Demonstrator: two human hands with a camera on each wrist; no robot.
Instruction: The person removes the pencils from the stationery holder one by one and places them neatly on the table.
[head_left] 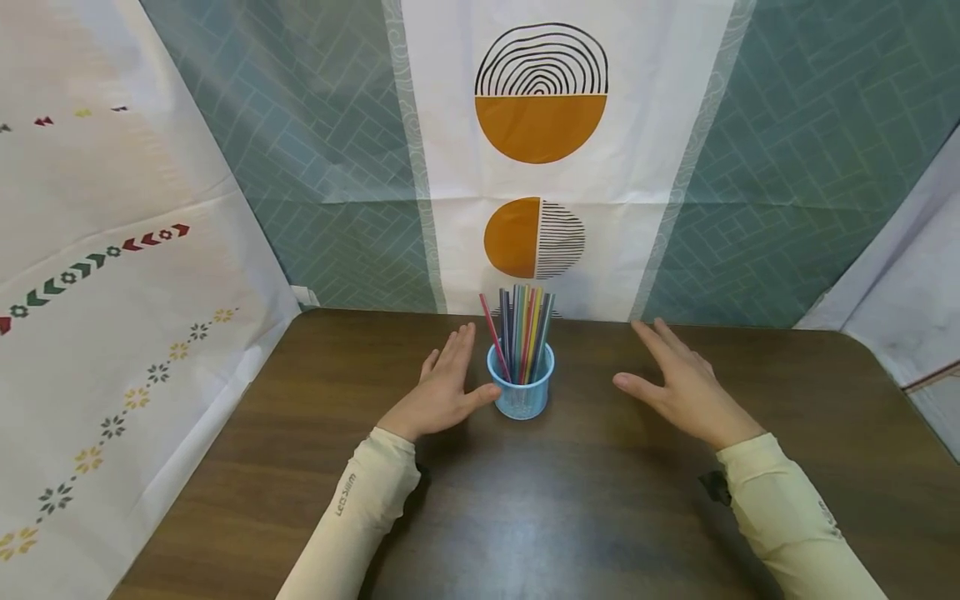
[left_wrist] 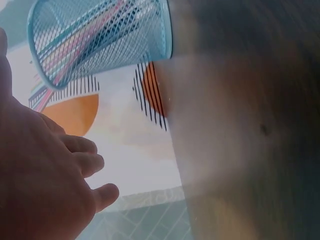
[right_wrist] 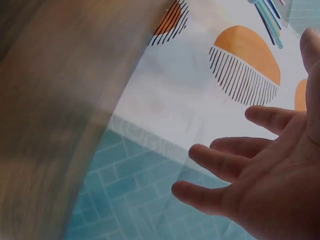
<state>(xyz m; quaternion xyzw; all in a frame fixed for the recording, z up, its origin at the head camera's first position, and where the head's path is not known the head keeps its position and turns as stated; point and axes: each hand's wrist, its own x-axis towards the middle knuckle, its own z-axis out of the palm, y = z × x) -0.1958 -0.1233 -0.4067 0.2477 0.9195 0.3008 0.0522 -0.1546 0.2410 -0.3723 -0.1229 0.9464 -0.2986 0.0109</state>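
A light blue mesh cup [head_left: 521,402] stands upright on the dark wooden table, a little left of the space between the hands. Several thin coloured sticks [head_left: 527,329], in red, yellow, teal and dark blue, lean inside it and rise above the rim. My left hand [head_left: 444,392] is just left of the cup, fingers straight, its thumb reaching toward the cup's side. In the left wrist view the mesh cup [left_wrist: 100,45] appears above that hand. Farther off to the right, my right hand [head_left: 686,387] has its fingers spread and holds nothing; the right wrist view shows its palm [right_wrist: 280,185].
The brown table [head_left: 555,517] reaches back to a hanging cloth [head_left: 345,167] with green and white panels and orange half-circles. A white cloth with small patterns [head_left: 112,333] hangs along the left side. Pale fabric [head_left: 911,308] hangs at the right edge.
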